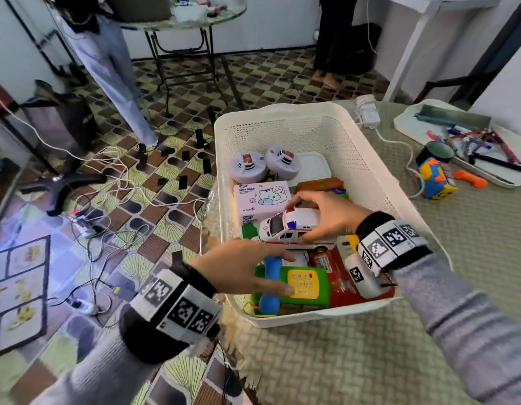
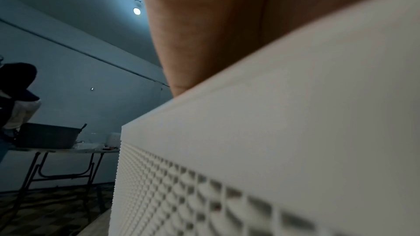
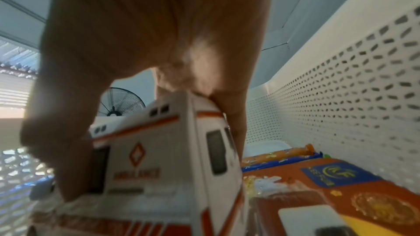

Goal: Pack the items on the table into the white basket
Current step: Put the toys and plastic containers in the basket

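The white basket (image 1: pixel 367 159) stands on the green-clothed table. Inside it, my right hand (image 1: pixel 300 220) grips a white toy ambulance (image 1: pixel 285 229) from above, thumb on the near side and fingers over the roof. The right wrist view shows the ambulance (image 3: pixel 159 150) close up, with my thumb (image 3: pixel 56 150) against its side. My left hand (image 1: pixel 291 273) reaches over the basket's left rim, with straight fingers across a green toy phone (image 1: pixel 315 287) and its blue handset (image 1: pixel 269 296). The left wrist view shows only my palm (image 2: pixel 204 33) above the basket's outer wall (image 2: pixel 272 132).
The basket also holds two round white discs (image 1: pixel 247 166), a pink tissue box (image 1: pixel 262 197) and red snack packets (image 1: pixel 341 276). On the table to the right are a colourful toy (image 1: pixel 436 178), an orange handset (image 1: pixel 469 178) and a white tray of pens (image 1: pixel 423 115). The table's edge runs just left of the basket.
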`<state>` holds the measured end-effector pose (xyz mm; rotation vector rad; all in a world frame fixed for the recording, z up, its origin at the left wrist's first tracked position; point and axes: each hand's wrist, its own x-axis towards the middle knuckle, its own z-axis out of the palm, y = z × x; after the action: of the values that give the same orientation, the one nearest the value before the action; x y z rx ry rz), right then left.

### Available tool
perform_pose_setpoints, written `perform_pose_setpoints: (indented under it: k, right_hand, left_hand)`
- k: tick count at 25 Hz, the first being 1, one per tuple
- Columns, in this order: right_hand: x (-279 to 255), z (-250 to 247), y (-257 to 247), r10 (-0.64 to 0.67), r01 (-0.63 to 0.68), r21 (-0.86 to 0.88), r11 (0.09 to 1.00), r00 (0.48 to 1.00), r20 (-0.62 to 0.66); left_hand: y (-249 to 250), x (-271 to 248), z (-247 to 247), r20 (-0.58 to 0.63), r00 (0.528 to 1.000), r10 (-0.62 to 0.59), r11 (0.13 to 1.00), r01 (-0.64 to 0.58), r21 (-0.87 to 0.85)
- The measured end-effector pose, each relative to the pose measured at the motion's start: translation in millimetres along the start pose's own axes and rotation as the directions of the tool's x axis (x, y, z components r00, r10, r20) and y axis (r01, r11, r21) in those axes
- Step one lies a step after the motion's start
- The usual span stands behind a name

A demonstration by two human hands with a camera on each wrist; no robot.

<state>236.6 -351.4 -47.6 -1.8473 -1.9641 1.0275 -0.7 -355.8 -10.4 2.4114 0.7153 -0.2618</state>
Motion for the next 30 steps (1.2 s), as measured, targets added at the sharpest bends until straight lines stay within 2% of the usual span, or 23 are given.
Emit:
perform_pose_setpoints:
  k: [4,8,9,10,11,12,13,14,15,16,18,19,25,30]
  right_hand:
    - [0,2,-2,-0.039,0.039,0.005,0.999,0.998,0.051]
    - [-1,6,-6,-0.08,0.075,0.041,0.996,0.99,0.116]
    - [-2,8,-8,-0.096,0.087,0.064,0.994,0.986,0.139]
    - [-1,10,-9,-0.107,0.095,0.084,0.992,0.983,0.15]
    - [-2,11,-10,-0.114,0.099,0.102,0.99,0.982,0.15]
    - [-2,11,-12,-0.114,0.098,0.111,0.989,0.983,0.147]
    - [-2,11,-14,-0.118,0.102,0.107,0.989,0.982,0.147]
    - [-2,11,-16,-0.126,0.112,0.099,0.989,0.982,0.142]
    - [-3,11,-18,-0.134,0.123,0.089,0.988,0.983,0.129]
    - [-3,12,-19,-0.139,0.13,0.079,0.988,0.983,0.118]
    - [-6,12,-22,-0.154,0.146,0.077,0.986,0.98,0.124]
    - [-6,12,-23,-0.165,0.155,0.08,0.985,0.977,0.139]
    - [-3,9,-21,-0.173,0.157,0.102,0.982,0.969,0.178]
    - [-2,15,-22,-0.146,0.13,0.082,0.988,0.962,0.231]
  left_hand:
    - [2,1,5,-0.065,0.996,-0.068,0.981,0.079,0.177]
    - [-2,-4,0,-0.022,0.989,-0.144,0.969,0.145,0.198]
    - [-3,-6,0,-0.04,0.989,-0.145,0.973,0.15,0.176]
    - [-3,-8,0,-0.121,0.983,-0.135,0.983,0.148,0.105]
    - [-4,-10,0,-0.275,0.953,-0.127,0.991,0.134,0.004]
    - [-5,-13,1,-0.46,0.876,-0.147,0.989,0.115,-0.097]
    - [-8,-15,2,-0.599,0.774,-0.206,0.976,0.12,-0.18]
    - [-11,-17,4,-0.675,0.687,-0.27,0.96,0.142,-0.24]
    - [-14,-19,6,-0.688,0.644,-0.334,0.939,0.169,-0.298]
    - [-19,-21,11,-0.656,0.647,-0.39,0.913,0.177,-0.368]
    - [-24,-20,23,-0.557,0.696,-0.453,0.84,0.123,-0.529]
    - [-26,-19,28,-0.533,0.705,-0.468,0.803,0.086,-0.59]
    - [-37,-10,43,-0.584,0.629,-0.513,0.753,0.002,-0.658]
    - [-42,-9,46,-0.565,0.628,-0.535,0.697,-0.051,-0.715]
